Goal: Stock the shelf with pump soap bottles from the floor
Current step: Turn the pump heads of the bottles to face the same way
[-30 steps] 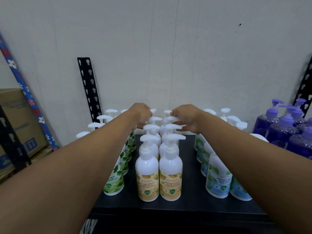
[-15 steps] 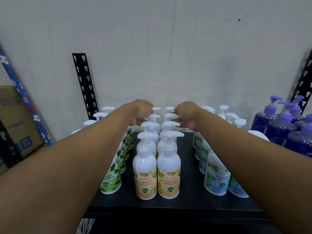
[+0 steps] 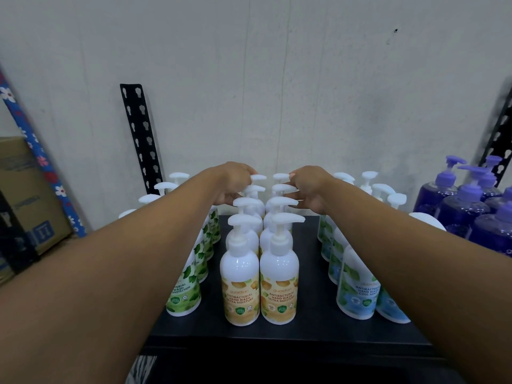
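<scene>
1. Barely any shift since earlier: both hands stay at the far end of the yellow-label hand wash rows point(image 3: 279, 273).
2. Left hand point(image 3: 231, 184): fingers curled over the left rear pump head point(image 3: 258, 177).
3. Right hand point(image 3: 311, 187): fingers curled around the right rear pump head point(image 3: 280, 177).
4. Bottles stand upright on the black shelf point(image 3: 304, 328). Green-label bottles point(image 3: 184, 295) are left, blue-label bottles point(image 3: 357, 289) right.

1. Two rows of Ultra Moisture bottles point(image 3: 279, 273) stand mid-shelf point(image 3: 304, 331), running front to back.
2. Protection bottles point(image 3: 184, 295) line up left of them, Cool Mint bottles point(image 3: 357, 289) right.
3. Larger pump bottles point(image 3: 465, 209) stand farthest right.
4. A slotted upright point(image 3: 138, 134) stands behind, against the wall point(image 3: 277, 79); a cardboard box point(image 3: 25, 195) sits left of the shelf.
</scene>
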Tool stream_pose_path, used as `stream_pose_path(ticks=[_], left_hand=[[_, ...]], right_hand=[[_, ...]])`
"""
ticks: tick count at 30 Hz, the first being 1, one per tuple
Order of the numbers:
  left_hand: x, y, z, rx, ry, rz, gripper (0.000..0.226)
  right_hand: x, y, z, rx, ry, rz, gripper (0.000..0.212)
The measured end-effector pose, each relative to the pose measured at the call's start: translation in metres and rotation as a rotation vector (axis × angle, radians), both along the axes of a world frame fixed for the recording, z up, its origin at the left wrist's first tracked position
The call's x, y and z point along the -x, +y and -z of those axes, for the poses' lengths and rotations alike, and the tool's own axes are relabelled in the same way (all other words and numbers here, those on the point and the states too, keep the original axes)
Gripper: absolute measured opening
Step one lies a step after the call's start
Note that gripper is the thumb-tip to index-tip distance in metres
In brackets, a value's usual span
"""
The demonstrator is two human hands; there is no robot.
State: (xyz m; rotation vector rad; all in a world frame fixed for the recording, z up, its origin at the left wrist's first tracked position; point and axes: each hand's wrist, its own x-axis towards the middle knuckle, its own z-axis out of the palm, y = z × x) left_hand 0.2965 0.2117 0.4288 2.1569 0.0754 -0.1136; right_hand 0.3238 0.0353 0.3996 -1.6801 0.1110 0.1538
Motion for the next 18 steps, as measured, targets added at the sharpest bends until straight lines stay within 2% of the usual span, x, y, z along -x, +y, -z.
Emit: stream_pose_path(ticks=[4,7,8,10,14,18], left_hand=[[0.005,-0.004,0.004,0.064,-0.032,-0.062,0.042],[0.016,-0.004,0.0,0.052,-0.151,-0.116,0.051],[0.023,-0.004,-0.006,0.032,-0.2,-0.138,0.052],[0.045,-0.003,-0.021,0.035,-0.273,-0.161,0.047],[0.108,-0.014,-0.052,0.065,-0.385,-0.133,0.021],[0.177,-0.033,-0.067,0.105,-0.42,-0.081,0.014]], right_hand=[[0.009,0.0,-0.004,-0.029,0.014,0.003,0.032],[0.024,-0.006,-0.02,0.007,-0.019,0.022,0.032],[0.031,-0.01,-0.028,0.018,-0.048,0.028,0.038],[0.051,-0.022,-0.045,0.014,-0.099,0.031,0.045],[0.111,-0.053,-0.077,0.024,-0.161,0.022,0.031],[0.185,-0.088,-0.098,0.035,-0.195,-0.012,0.036]])
